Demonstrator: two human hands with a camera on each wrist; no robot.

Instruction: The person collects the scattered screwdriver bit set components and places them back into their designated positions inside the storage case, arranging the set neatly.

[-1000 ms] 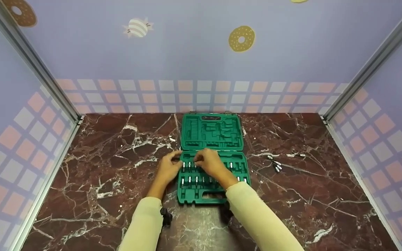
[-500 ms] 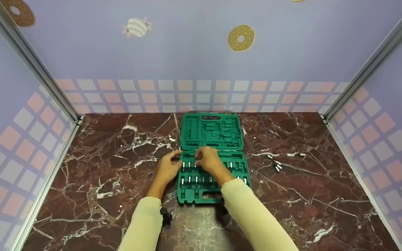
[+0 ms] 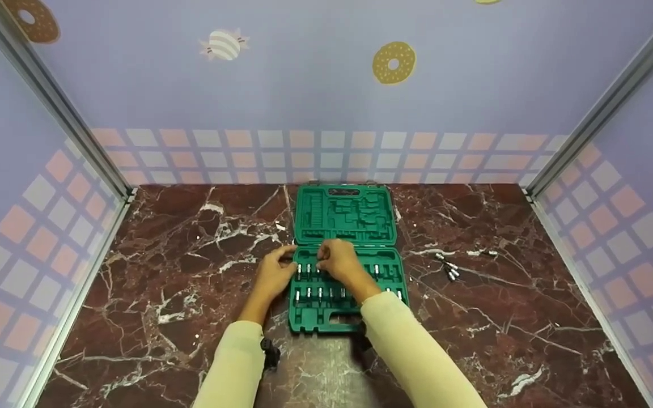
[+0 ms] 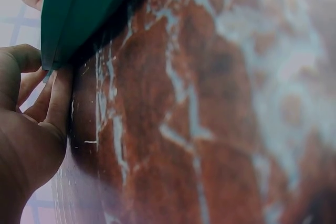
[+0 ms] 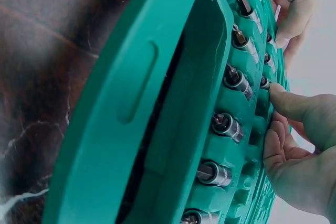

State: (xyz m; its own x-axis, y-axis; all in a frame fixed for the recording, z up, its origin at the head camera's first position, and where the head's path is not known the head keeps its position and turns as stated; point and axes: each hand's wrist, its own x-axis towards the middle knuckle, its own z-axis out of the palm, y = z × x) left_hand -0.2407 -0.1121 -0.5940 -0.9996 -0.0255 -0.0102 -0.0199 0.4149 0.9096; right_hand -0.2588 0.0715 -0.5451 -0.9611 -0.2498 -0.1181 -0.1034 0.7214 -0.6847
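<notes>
Green case [image 3: 346, 220] | left hand [image 3: 273, 273] grips its side | right hand [image 3: 342, 263], angled left, pinches socket [image 5: 265, 83]

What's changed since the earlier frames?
Very little: the right hand has edged slightly forward at the green case; I see nothing newly gripped or released. The left hand at the case's left edge and the loose bits to the right stayed put.
</notes>
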